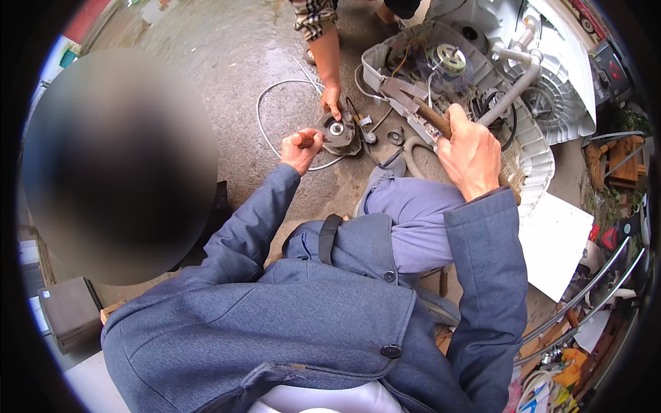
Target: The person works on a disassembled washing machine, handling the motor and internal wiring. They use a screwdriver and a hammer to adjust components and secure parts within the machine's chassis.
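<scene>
My right hand [471, 153] is wrapped round the wooden handle [432, 118] of a hammer, raised with its grey metal head [401, 92] toward the middle. My left hand [301, 153] is closed round a short tool with a reddish-brown grip [306, 140]; its working end is hidden. Right beside that hand lies a round, dark metal motor part [336, 131] with a bright hub, on the ground. Another person's hand [332, 102] reaches down from the top and rests on this part.
A grey-white washing machine tub [540, 164] with hoses and a motor [447, 60] lies at the right. A pale cable [259, 113] loops over the wet concrete. A white panel [556, 241] lies nearby, above assorted scrap. One large blurred patch covers the left.
</scene>
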### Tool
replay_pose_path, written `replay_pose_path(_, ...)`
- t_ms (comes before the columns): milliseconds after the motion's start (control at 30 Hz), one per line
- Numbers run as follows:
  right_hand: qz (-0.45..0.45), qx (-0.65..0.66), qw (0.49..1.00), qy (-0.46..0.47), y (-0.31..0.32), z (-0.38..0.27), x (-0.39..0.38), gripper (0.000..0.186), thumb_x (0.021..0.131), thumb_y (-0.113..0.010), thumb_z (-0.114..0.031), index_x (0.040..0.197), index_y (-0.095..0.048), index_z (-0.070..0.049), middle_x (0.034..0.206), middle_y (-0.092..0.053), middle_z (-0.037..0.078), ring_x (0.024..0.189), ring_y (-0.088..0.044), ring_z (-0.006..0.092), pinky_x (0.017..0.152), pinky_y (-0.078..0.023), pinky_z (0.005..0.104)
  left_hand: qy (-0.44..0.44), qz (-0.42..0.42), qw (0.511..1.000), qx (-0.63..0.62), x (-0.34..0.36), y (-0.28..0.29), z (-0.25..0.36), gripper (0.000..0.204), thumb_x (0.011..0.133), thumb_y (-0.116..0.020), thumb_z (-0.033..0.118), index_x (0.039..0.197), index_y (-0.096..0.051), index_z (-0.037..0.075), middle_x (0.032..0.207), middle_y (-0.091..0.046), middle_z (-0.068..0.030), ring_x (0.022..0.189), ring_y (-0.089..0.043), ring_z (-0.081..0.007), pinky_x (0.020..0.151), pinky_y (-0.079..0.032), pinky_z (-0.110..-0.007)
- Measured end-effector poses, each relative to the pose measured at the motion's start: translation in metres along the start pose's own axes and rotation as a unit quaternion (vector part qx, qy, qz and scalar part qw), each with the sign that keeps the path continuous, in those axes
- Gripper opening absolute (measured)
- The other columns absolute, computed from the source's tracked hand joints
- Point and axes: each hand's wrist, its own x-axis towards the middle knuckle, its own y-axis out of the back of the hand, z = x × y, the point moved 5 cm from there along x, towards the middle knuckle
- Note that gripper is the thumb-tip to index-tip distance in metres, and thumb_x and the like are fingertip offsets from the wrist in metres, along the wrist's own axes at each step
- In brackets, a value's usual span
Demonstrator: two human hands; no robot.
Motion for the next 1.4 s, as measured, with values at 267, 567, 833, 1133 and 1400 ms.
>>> replay_pose_path(267, -0.029, -0.018, 0.999, -0.032, -0.001, 0.006, 0.001, 0.023, 0.084, -0.068, -0.018, 0.103, -0.058, -0.008, 0.086, -0.071, 0.022, 0.087, -0.068, 0.0452, 0.075, -0.051, 0.055, -0.006, 0.007, 1.0, -0.004, 0.022, -0.023, 0.013, 0.023, 0.098, -0.065, 0.02, 0.099, -0.073, -0.001, 0.087, -0.075, -0.0075, 0.072, -0.07, -0.0138, 0.069, -0.056, -0.028)
replay_pose_path(567, -0.04, -0.017, 0.998, -0.034, -0.004, 0.012, -0.002, 0.024, 0.082, -0.064, -0.012, 0.104, -0.059, -0.006, 0.087, -0.071, 0.023, 0.088, -0.069, 0.0444, 0.077, -0.053, 0.0538, -0.003, 0.009, 1.0, -0.025, 0.043, -0.04, 0.019, 0.022, 0.095, -0.068, 0.019, 0.095, -0.074, -0.001, 0.075, -0.073, -0.0058, 0.067, -0.07, -0.0134, 0.064, -0.056, -0.029)
replay_pose_path(833, -0.044, -0.02, 0.998, -0.036, -0.004, 0.015, -0.001, 0.023, 0.082, -0.064, -0.012, 0.104, -0.059, -0.005, 0.088, -0.071, 0.023, 0.089, -0.069, 0.0444, 0.078, -0.053, 0.054, -0.014, 0.003, 1.0, -0.007, 0.051, -0.044, 0.011, 0.023, 0.094, -0.069, 0.021, 0.094, -0.074, -0.002, 0.076, -0.073, -0.0059, 0.065, -0.07, -0.0134, 0.061, -0.056, -0.028)
replay_pose_path(1133, -0.045, -0.022, 0.998, -0.026, -0.004, 0.01, 0.002, 0.024, 0.082, -0.064, -0.011, 0.104, -0.06, -0.005, 0.088, -0.071, 0.023, 0.089, -0.069, 0.045, 0.078, -0.053, 0.0542, -0.017, -0.004, 1.0, 0.02, 0.054, -0.041, -0.003, 0.02, 0.095, -0.069, 0.02, 0.096, -0.074, 0.0, 0.079, -0.074, -0.0045, 0.066, -0.07, -0.0116, 0.061, -0.055, -0.028)
replay_pose_path(1400, -0.048, -0.023, 0.998, -0.022, -0.004, 0.009, 0.001, 0.024, 0.081, -0.065, -0.011, 0.105, -0.06, -0.005, 0.088, -0.071, 0.023, 0.089, -0.069, 0.0448, 0.078, -0.053, 0.054, -0.022, -0.015, 0.999, 0.025, 0.049, -0.041, 0.002, 0.018, 0.094, -0.069, 0.018, 0.096, -0.074, 0.001, 0.077, -0.074, -0.0044, 0.066, -0.07, -0.0111, 0.062, -0.056, -0.027)
